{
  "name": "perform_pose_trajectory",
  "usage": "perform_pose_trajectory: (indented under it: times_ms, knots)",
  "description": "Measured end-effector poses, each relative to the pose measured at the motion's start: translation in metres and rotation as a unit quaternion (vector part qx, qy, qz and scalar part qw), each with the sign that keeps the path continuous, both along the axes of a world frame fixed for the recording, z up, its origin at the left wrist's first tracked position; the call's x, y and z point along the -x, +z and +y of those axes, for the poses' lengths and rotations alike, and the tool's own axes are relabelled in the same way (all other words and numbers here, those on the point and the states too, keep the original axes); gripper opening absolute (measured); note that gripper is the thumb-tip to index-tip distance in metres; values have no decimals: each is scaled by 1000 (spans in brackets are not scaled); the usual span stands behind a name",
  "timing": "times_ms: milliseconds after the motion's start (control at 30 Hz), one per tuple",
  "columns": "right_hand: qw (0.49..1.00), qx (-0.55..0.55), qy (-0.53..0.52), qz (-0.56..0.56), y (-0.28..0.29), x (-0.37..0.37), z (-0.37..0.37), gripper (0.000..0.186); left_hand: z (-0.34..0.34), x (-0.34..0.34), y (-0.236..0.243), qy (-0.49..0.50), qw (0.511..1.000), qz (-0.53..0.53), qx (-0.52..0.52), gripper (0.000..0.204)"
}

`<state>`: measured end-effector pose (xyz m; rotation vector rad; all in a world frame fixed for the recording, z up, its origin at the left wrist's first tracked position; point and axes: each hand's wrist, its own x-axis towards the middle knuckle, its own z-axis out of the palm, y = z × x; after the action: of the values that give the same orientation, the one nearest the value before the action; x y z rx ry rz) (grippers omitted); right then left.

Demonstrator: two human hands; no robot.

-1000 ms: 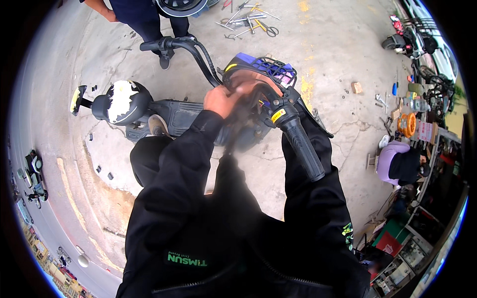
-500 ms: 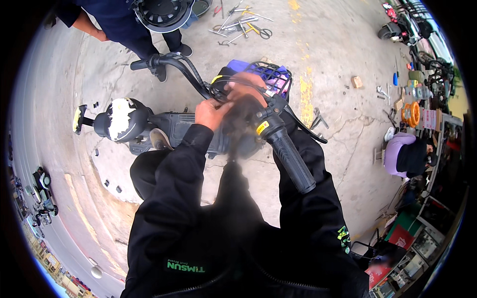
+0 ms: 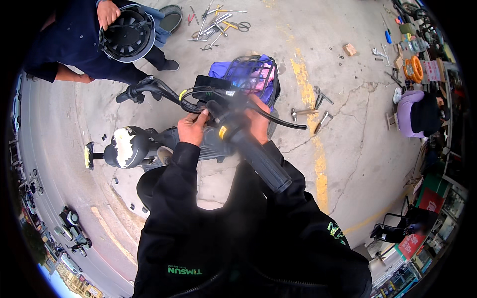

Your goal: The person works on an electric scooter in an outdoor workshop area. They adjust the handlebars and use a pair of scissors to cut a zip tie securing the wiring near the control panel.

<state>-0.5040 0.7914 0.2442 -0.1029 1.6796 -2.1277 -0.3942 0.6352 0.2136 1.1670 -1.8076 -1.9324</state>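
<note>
My left hand (image 3: 191, 128) pinches the black cables (image 3: 176, 99) beside the centre of the scooter handlebar (image 3: 144, 89), thumb and index finger together. My right hand (image 3: 259, 124) is behind the right grip (image 3: 261, 164), near the brake lever (image 3: 288, 122); its fingers are mostly hidden and blurred by a smudge in the picture. A dark display housing (image 3: 208, 84) sits above both hands, with a wire basket (image 3: 248, 69) holding purple cloth beyond it. The black saddle (image 3: 141, 144) with torn white covering is at left, by the deck.
A co-worker (image 3: 74, 35) holds a helmet (image 3: 128, 37) at upper left. Tools (image 3: 218, 27) lie on the concrete ahead, others (image 3: 318, 111) right of the basket. A person in purple (image 3: 412, 114) crouches at right beside parts and an orange wheel rim (image 3: 412, 69). Scooters (image 3: 74, 228) stand by the road.
The view has shifted; more ground with a hammer shows at right. My hands have drawn slightly apart, showing the cables between them. The co-worker's hand now shows on the helmet.
</note>
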Motion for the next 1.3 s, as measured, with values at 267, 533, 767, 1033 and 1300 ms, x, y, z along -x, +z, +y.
perform_pose_trajectory:
  times_ms: [267, 533, 767, 1033, 1300]
  knots:
    - [996, -73, -58, 5, -8, 12, 0, 16, 10, -7, 8, 14, 999, 35, 14, 22]
    - [993, 77, 20, -84, -25, 21, 5, 9, -10, -8, 7, -14, 987, 64, 149, 49]
    - [933, 233, 56, -270, -26, 14, -2, 33, 1, 3, -15, -120, 977, 6, 177, 44]
    - [955, 19, 290, -51, -34, 35, -34, 29, 0, 7, -23, -104, 971, -9, 217, 26]
    - [967, -1, 243, -71, -38, 32, -36, 32, 0, 1, -22, -131, 954, -18, 271, 26]
